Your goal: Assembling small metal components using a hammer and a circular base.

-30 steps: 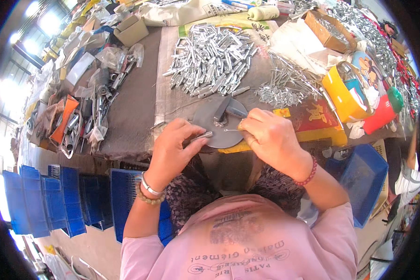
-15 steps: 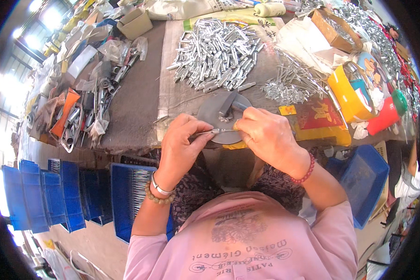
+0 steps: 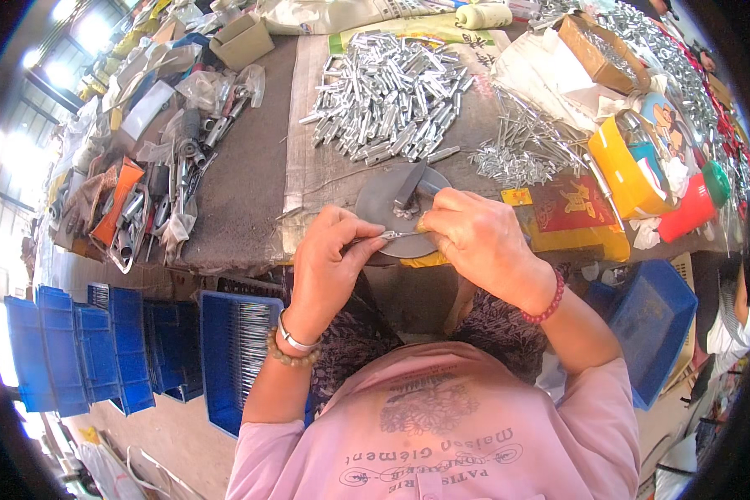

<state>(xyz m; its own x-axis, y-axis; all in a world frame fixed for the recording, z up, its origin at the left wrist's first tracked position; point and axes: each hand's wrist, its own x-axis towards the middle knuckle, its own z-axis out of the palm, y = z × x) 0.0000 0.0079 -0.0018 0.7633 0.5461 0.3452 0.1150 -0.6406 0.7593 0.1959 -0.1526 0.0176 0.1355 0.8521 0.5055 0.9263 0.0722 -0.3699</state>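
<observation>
Over the near edge of a round grey plate [image 3: 375, 200], both my hands meet at fingertip level. My left hand [image 3: 329, 254] is closed in a pinch on a small silvery metal fitting [image 3: 390, 236]. From the other side, my right hand [image 3: 483, 242] pinches a thin metal pin [image 3: 413, 233], whose tip meets or nearly meets the fitting; whether they are joined I cannot tell. A dark, wedge-shaped metal block [image 3: 410, 185] rests on the plate just beyond my fingers. Farther back lies a heap of silvery metal sleeves [image 3: 392, 96].
Loose pins and small parts [image 3: 525, 146] lie right of the heap, near a yellow box [image 3: 625, 171] and a red container [image 3: 683, 212]. Tools [image 3: 171, 179] clutter the left. Below stand a blue bin of rods [image 3: 225, 358] and another blue bin [image 3: 654, 321].
My fingertips have drawn slightly closer together, and less of the metal between them shows. Both hands stay over the plate's near edge.
</observation>
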